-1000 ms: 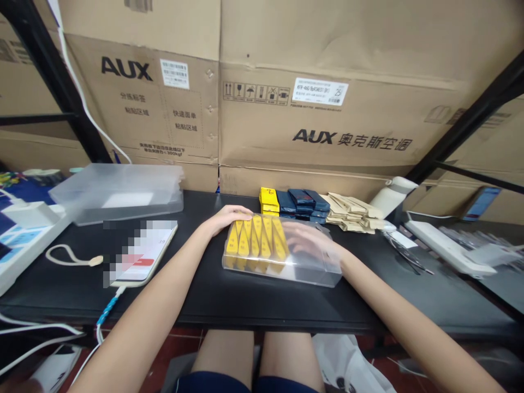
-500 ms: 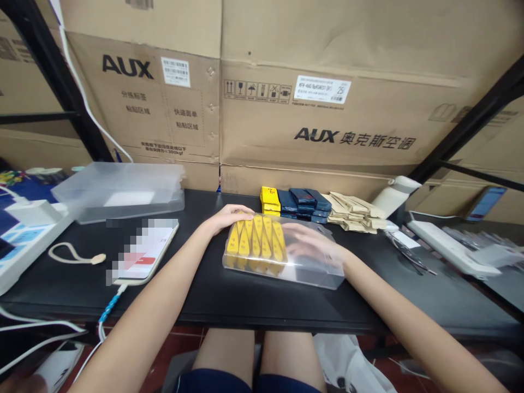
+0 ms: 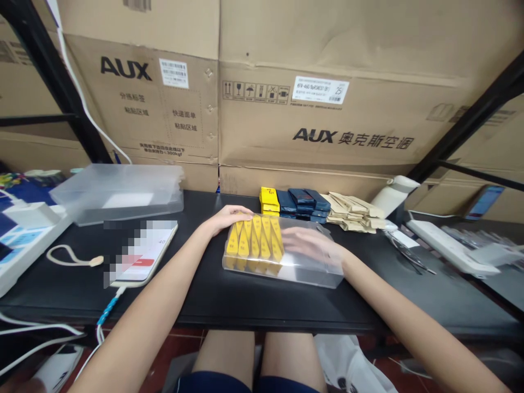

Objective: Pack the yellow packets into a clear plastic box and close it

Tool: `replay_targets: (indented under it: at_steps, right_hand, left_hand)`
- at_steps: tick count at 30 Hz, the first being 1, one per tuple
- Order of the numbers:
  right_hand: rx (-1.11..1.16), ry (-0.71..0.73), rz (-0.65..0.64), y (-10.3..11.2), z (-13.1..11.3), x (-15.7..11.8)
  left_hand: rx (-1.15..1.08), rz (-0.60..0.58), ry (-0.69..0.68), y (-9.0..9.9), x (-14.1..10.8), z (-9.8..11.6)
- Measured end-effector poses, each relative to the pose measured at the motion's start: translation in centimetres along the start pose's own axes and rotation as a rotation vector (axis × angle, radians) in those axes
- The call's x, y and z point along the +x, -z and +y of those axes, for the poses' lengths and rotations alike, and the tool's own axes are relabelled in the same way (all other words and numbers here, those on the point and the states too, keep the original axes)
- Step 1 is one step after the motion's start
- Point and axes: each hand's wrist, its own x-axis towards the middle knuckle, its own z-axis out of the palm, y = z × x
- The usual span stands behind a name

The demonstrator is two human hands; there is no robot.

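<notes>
A clear plastic box [image 3: 313, 273] lies on the black table in front of me. Several yellow packets [image 3: 254, 240] stand in a row in its left part. My left hand [image 3: 231, 217] rests on the box's back left edge, its fingers over the tops of the packets. My right hand [image 3: 307, 243] is inside the box from the right, seen through the clear plastic; its fingers stretch left toward the last packet. Behind the box sit stacks of yellow packets [image 3: 269, 200], dark blue packets [image 3: 303, 202] and beige packets [image 3: 354, 210].
A phone [image 3: 149, 254] on a cable, a cord loop [image 3: 73, 255] and a power strip [image 3: 36, 240] lie at left, before a translucent box [image 3: 118, 188]. At right are a white bottle [image 3: 395, 194], glasses [image 3: 409, 254] and another power strip [image 3: 450, 248]. Cartons [image 3: 254, 125] stand behind.
My right hand has shifted slightly left inside the box, closer to the packets. The left hand stays at the box's edge.
</notes>
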Motion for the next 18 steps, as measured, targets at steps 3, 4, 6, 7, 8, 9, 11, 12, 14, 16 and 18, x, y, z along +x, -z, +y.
replay_targets:
  at_steps: [3,4,6,7,8,9,11,12,14,16,18]
  right_hand:
    - [-0.063,-0.027,-0.030,0.2,0.0,0.0]
    - [-0.086,-0.034,-0.033,0.2,-0.1,-0.1]
    - [-0.126,-0.051,-0.036,0.1,-0.3,-0.3]
    - [-0.142,-0.064,-0.039,0.0,-0.5,-0.4]
    - [-0.155,-0.080,-0.041,-0.2,-0.7,-0.5]
    - [-0.166,-0.099,-0.041,-0.4,-0.9,-0.7]
    - [-0.181,-0.131,-0.040,-0.7,-1.3,-0.9]
    - [-0.184,-0.137,-0.037,-0.8,-1.5,-0.9]
    - [-0.186,-0.138,-0.034,-0.9,-1.6,-0.9]
    - [-0.183,-0.137,-0.031,-0.8,-1.5,-0.9]
    - [-0.179,-0.141,-0.025,-0.7,-1.5,-0.8]
  left_hand:
    - [0.000,-0.002,-0.001,0.0,0.0,0.1]
    - [0.002,-0.003,-0.005,0.0,0.0,0.1]
    - [0.006,-0.003,-0.007,-0.1,0.0,0.0]
    - [0.009,0.000,-0.006,-0.1,0.0,0.0]
    - [0.012,0.004,-0.006,-0.1,0.0,0.0]
    - [0.017,0.009,-0.008,-0.1,0.0,0.0]
    - [0.027,0.017,-0.017,-0.1,0.0,-0.1]
    - [0.030,0.018,-0.023,-0.1,0.0,-0.1]
    - [0.035,0.014,-0.034,0.0,0.0,-0.2]
    - [0.039,0.002,-0.042,0.1,0.0,-0.2]
    - [0.041,-0.010,-0.045,0.1,0.1,-0.2]
